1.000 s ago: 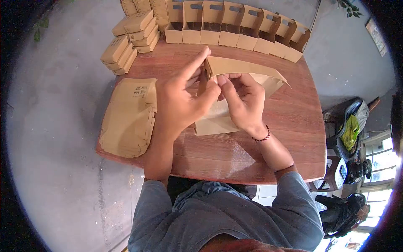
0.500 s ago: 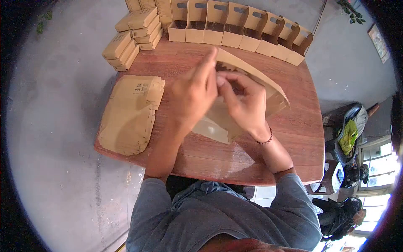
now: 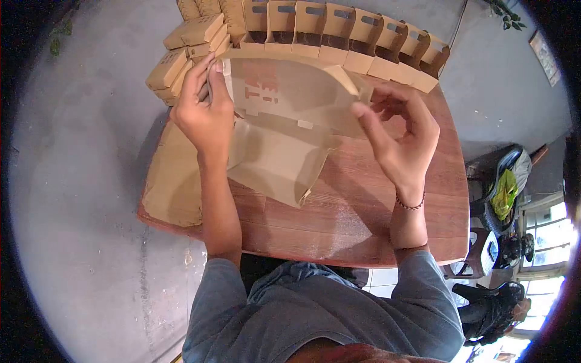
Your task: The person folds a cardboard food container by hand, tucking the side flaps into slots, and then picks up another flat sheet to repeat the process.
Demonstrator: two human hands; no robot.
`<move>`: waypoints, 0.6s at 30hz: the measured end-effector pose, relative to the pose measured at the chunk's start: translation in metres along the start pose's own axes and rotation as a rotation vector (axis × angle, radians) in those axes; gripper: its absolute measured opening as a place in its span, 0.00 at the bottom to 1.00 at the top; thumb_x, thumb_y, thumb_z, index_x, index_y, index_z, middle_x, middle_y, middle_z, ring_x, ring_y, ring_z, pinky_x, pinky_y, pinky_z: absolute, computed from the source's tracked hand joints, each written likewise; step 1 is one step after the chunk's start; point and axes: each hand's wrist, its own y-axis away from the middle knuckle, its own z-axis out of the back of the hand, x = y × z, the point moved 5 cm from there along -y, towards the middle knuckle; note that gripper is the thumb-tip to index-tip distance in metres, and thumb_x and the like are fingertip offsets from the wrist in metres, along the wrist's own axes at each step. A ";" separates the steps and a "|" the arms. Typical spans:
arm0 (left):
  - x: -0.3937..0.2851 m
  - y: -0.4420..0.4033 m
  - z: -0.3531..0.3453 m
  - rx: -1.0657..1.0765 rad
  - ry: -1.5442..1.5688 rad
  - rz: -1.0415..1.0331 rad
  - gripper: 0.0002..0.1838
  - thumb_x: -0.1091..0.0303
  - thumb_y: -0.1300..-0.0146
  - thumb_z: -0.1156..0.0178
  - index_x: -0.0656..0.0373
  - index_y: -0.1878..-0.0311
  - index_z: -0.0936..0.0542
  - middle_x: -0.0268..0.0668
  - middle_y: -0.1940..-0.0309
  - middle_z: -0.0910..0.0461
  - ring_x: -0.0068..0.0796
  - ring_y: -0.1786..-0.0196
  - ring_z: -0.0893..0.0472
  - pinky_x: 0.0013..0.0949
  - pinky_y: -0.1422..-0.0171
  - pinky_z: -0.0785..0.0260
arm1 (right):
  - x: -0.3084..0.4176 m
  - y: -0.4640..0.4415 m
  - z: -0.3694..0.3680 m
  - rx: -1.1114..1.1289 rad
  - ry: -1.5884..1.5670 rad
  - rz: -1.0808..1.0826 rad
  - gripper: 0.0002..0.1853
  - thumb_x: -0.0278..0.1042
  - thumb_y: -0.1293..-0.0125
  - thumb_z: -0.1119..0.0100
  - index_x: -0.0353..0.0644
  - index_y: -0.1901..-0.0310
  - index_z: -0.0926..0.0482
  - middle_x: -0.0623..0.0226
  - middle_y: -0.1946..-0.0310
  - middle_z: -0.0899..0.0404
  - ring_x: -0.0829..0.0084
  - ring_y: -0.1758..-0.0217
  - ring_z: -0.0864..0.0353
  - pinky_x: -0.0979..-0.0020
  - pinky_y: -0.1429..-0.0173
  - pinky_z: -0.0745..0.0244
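Observation:
A partly folded brown cardboard box point(image 3: 278, 145) is held up over the table, its inside toward me and red print on its raised panel. My left hand point(image 3: 206, 115) pinches the upper left corner of that panel. At the panel's right end is my right hand point(image 3: 402, 133), its thumb and fingers around the folded corner flap. The box's lower part hangs between my forearms. Under and beside my left forearm, flat cardboard pieces point(image 3: 172, 175) lie on the table.
Several assembled cardboard carriers with handle holes point(image 3: 336, 55) stand in a row along the far edge of the wooden table point(image 3: 387, 218). Stacked cardboard bundles point(image 3: 193, 33) are at the far left. Beyond the right edge are a stool point(image 3: 481, 251) and a chair holding bags point(image 3: 505, 190).
My hands have moved apart, the left one leftward and the right one rightward. The cardboard box has shifted left and opened out, so that its printed panel now shows.

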 end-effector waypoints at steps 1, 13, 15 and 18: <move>-0.003 0.000 0.000 0.003 0.016 0.005 0.08 0.78 0.35 0.38 0.69 0.53 0.17 0.47 0.62 0.13 0.25 0.60 0.13 0.28 0.57 0.20 | -0.009 0.001 -0.001 -0.011 -0.053 -0.045 0.09 0.27 0.42 0.29 0.34 0.61 0.17 0.62 0.71 0.17 0.77 0.72 0.21 0.76 0.67 0.26; 0.001 0.002 -0.010 0.248 -0.017 0.164 0.16 0.72 0.41 0.29 0.66 0.51 0.19 0.40 0.60 0.14 0.26 0.59 0.15 0.28 0.52 0.21 | -0.025 0.003 -0.001 -0.045 -0.064 -0.224 0.06 0.27 0.38 0.32 0.33 0.65 0.18 0.65 0.76 0.20 0.82 0.76 0.25 0.77 0.70 0.30; -0.014 0.002 -0.013 0.314 -0.271 0.008 0.23 0.67 0.43 0.27 0.64 0.47 0.21 0.39 0.59 0.16 0.30 0.57 0.16 0.31 0.51 0.21 | -0.025 0.002 -0.001 -0.057 -0.029 -0.197 0.06 0.27 0.39 0.32 0.33 0.66 0.19 0.65 0.77 0.20 0.81 0.76 0.25 0.77 0.71 0.30; -0.030 0.003 -0.011 0.447 -0.358 -0.103 0.23 0.66 0.40 0.30 0.62 0.43 0.21 0.38 0.63 0.16 0.27 0.61 0.16 0.28 0.54 0.20 | -0.023 0.002 -0.001 -0.076 0.054 -0.085 0.06 0.26 0.40 0.32 0.34 0.67 0.19 0.65 0.77 0.22 0.81 0.78 0.26 0.77 0.73 0.31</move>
